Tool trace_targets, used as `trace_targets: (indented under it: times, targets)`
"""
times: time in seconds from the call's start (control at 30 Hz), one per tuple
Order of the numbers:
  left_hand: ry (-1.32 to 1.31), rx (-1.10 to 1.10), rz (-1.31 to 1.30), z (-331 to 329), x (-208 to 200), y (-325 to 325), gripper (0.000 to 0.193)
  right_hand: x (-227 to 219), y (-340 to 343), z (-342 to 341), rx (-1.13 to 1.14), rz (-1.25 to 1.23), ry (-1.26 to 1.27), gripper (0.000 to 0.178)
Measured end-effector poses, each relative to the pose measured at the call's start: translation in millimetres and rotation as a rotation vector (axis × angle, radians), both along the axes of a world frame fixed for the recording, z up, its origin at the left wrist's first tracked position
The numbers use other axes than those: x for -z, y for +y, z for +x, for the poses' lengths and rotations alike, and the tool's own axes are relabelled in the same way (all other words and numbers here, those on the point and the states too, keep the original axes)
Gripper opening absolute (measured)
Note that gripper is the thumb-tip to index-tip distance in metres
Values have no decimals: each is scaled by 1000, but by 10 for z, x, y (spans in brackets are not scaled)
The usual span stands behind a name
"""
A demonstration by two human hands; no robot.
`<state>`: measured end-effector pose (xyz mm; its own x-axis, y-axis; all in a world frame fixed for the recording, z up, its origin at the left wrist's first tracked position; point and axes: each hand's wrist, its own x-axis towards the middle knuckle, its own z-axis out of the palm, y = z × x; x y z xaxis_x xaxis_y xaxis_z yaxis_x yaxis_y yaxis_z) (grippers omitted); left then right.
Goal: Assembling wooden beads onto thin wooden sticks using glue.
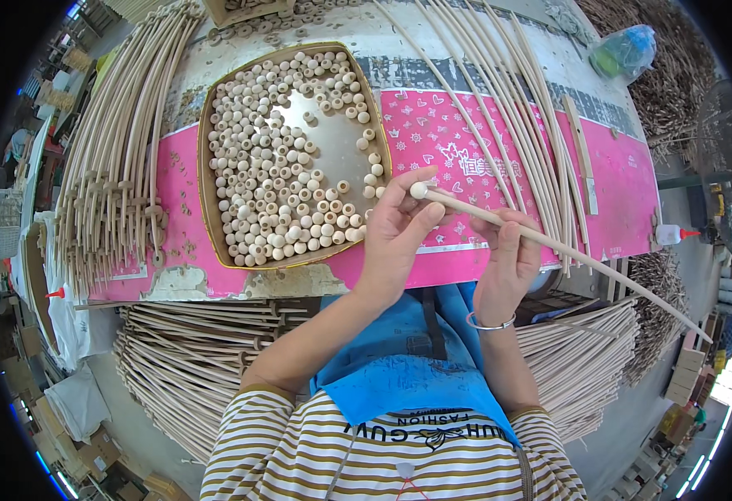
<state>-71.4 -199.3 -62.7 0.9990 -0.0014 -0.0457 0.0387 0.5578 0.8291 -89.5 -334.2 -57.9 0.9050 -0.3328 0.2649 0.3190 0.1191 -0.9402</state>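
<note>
A long, slender, pale wooden rod (591, 263) slants over the near edge of the bright pink printed table covering (429, 117), running from centre down to the near right, with a small, round, pale wooden bead (419, 190) at its left end. The left hand (393, 238) has its thumb and forefinger closed to a narrow pinch about that beaded end, while the right hand (506, 265) holds the shaft farther right, the thumb on top and the fingers bent around behind. The rod looks light and fairly stiff, probably with a little spring over its length; its smooth, dry surface should grip well in bare fingers but could roll between them. Most of it overhangs to the right of the right hand, so that end likely feels heavier and may dip or swing; a hold nearer the middle would balance it better, with a light pinch steadying the bead. The bead is likely hard, not fragile, and too small for more than fingertips. Just left of the left hand lies a shallow, gold-rimmed tray (330, 146) of loose pale wooden beads (257, 188), which would probably roll readily if nudged.
</note>
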Motion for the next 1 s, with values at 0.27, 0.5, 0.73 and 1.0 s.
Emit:
trace_targets:
  times: [0.27, 0.5, 0.73, 1.0]
  targets:
    - [0, -20, -24, 211, -22, 240, 41, -505, -839, -578, 1, -843, -51, 10]
    - [-112, -79, 239, 437, -183, 739, 46, -675, -1646, -803, 325, -1463, 13, 33]
    - [-73, -93, 238, 645, -351, 731, 36, 23, -1749, -1268, 195, -1249, 71, 27]
    - [-254, 166, -9, 1048, -404, 749, 27, 268, -1741, -1477, -11, -841, 256, 19]
